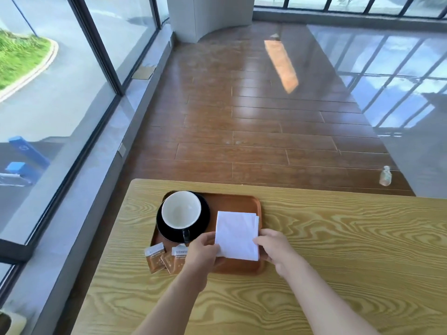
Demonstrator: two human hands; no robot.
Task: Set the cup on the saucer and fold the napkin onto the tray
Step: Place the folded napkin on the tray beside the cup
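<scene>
A cup [181, 210], white inside and black outside, stands upright on a black saucer [205, 220] at the left of a brown tray [239, 201]. Its handle points toward me. A white folded napkin [237, 234] lies on the right half of the tray. My left hand [202, 252] pinches the napkin's near left corner. My right hand [274, 247] holds its near right edge. The napkin's near edge is partly hidden by my fingers.
Three brown sugar packets [157, 257] lie at the tray's near left corner, partly off it. The tray sits near the far left of a light wooden table [338, 238]. A small clear bottle [385, 175] stands on the floor beyond. Glass windows run along the left.
</scene>
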